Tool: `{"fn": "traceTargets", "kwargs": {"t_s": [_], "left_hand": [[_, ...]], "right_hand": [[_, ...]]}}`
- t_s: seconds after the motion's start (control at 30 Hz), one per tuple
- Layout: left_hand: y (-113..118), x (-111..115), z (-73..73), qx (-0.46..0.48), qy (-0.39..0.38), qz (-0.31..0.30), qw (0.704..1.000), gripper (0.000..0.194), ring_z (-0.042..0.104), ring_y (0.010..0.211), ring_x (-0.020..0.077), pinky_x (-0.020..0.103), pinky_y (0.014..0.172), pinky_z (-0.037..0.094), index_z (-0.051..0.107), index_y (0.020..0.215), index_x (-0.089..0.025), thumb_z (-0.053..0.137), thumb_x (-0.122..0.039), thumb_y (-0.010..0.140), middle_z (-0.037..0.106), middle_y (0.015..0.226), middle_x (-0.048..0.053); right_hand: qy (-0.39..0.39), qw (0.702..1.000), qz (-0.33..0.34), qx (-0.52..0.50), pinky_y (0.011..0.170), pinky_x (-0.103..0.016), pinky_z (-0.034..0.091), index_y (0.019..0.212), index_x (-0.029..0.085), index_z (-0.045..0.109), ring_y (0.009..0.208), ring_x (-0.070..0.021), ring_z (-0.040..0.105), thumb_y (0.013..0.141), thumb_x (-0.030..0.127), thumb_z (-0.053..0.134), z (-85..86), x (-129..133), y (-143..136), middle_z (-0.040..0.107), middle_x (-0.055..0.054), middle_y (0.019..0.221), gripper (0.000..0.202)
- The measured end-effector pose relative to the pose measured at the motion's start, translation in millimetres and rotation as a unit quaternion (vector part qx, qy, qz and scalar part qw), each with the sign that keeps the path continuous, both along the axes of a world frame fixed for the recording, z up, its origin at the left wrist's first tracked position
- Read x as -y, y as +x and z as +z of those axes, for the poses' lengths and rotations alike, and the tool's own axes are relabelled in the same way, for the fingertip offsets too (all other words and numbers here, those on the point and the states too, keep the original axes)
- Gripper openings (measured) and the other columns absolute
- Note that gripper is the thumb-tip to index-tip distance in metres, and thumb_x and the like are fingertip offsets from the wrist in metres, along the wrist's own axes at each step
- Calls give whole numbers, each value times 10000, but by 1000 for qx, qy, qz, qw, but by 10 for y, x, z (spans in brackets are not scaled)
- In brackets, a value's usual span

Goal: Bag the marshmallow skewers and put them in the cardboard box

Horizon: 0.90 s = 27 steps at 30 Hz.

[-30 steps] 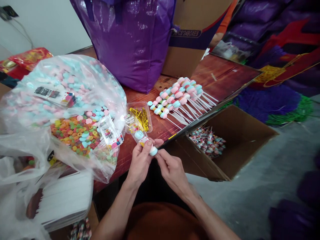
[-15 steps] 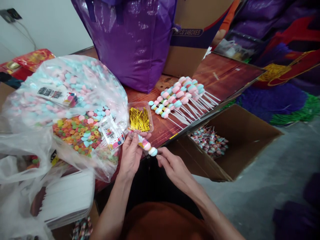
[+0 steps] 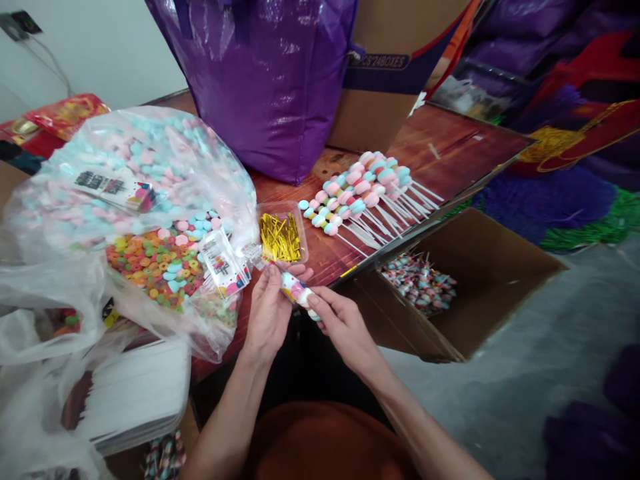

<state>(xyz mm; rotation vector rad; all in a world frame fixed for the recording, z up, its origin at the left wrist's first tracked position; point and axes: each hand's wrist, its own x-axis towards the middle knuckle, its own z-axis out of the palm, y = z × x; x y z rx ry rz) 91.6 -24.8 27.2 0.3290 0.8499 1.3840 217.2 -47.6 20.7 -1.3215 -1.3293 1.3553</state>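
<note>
A red packet (image 3: pixel 67 119) lies at the far left, behind a translucent plastic bag (image 3: pixel 235 208) filled with pink and pale-blue candies. One stack of printed wrappers (image 3: pixel 117 190) rests on this bag; below it are white sticks (image 3: pixel 133 393), bunched near the person. Small ring candies (image 3: pixel 147 263) in orange, green and red spill across the bag's front, with a second stack of wrappers (image 3: pixel 224 263) beside them.

The person's left hand (image 3: pixel 270 300) is clamped with its thumb on the upper end of a candy skewer (image 3: pixel 302 295) in its printed wrapper, the fingers stretched behind it. Just beyond, gold twist ties (image 3: pixel 280 239) fill a clear tub (image 3: pixel 303 248), in front of a purple bag (image 3: pixel 265 100). The skewer slants between both hands, over the table's (image 3: pixel 327 257) near edge. The right hand's (image 3: pixel 343 327) thumb and forefinger pinch its lower end. Farther right, unwrapped candy skewers (image 3: pixel 357 190) lie in a row, and a cardboard box (image 3: pixel 500 280) holds a heap of wrapped skewers (image 3: pixel 419 283).
</note>
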Motion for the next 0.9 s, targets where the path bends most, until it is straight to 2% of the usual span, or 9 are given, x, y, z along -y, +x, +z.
{"fn": "traceTargets", "kwargs": {"t_s": [0.07, 0.1, 0.23, 0.33, 0.5, 0.57, 0.67, 0.8, 0.9], "left_hand": [[12, 4, -2, -3, 5, -2, 1000, 306, 692, 1106, 288, 431, 1000, 491, 659, 940, -159, 756, -420, 814, 764, 937, 79], [31, 12, -5, -5, 11, 0, 1000, 299, 684, 1121, 286, 429, 1006, 487, 656, 936, -160, 757, -414, 815, 763, 943, 79], [132, 72, -37, -19, 21, 24, 999, 286, 660, 1163, 265, 413, 1025, 473, 644, 969, -181, 734, -418, 836, 754, 1013, 74], [156, 98, -67, -19, 13, 37, 999, 291, 653, 1173, 267, 416, 1027, 470, 639, 986, -188, 724, -425, 842, 744, 1058, 78], [90, 75, -76, 0, 12, 42, 999, 294, 651, 1180, 283, 446, 1034, 463, 630, 976, -187, 733, -423, 834, 746, 1042, 82], [79, 68, -65, -2, 12, 46, 999, 286, 659, 1167, 276, 442, 1036, 462, 629, 971, -188, 738, -414, 833, 747, 1030, 75], [101, 76, -51, -11, 9, 52, 999, 269, 673, 1140, 261, 417, 1033, 465, 635, 959, -183, 734, -402, 839, 749, 1000, 65], [154, 93, -56, 2, 1, 82, 997, 243, 682, 1125, 246, 398, 1037, 461, 651, 944, -172, 709, -394, 863, 749, 989, 62], [176, 98, -72, 16, -9, 112, 994, 226, 684, 1121, 229, 372, 1033, 458, 662, 935, -180, 692, -396, 876, 750, 1011, 54]], "right_hand": [[-48, 998, 7, -29, 530, -229, 401, 957, 175, 705, 600, -125, 504, 935, 441, 553, -18, -10, 14, 618, 7, 727, 308], [-47, 998, -1, -30, 540, -229, 414, 947, 171, 704, 611, -126, 515, 922, 443, 573, -28, -12, 10, 631, 3, 739, 303], [35, 995, -85, 28, 690, -270, 487, 914, 177, 663, 736, -158, 594, 885, 405, 645, -71, 10, -72, 680, -26, 836, 230], [81, 986, -127, 71, 685, -267, 480, 901, 198, 597, 721, -149, 590, 894, 369, 650, -84, 44, -127, 653, -10, 832, 179], [126, 986, -53, 91, 674, -251, 480, 938, 203, 604, 712, -134, 574, 965, 287, 551, -46, 82, -107, 632, -8, 844, 103], [154, 981, -51, 109, 678, -255, 488, 959, 204, 623, 725, -138, 582, 959, 255, 564, -36, 94, -98, 637, -16, 857, 77], [229, 958, -75, 155, 717, -283, 512, 954, 203, 651, 766, -156, 613, 953, 202, 568, -52, 121, -118, 642, -38, 867, 83], [333, 905, -108, 241, 716, -294, 548, 952, 200, 696, 784, -172, 651, 946, 160, 569, -117, 169, -174, 663, -77, 894, 134], [345, 897, -121, 249, 692, -289, 566, 958, 203, 712, 768, -171, 659, 941, 154, 580, -147, 186, -193, 670, -81, 879, 142]]}}
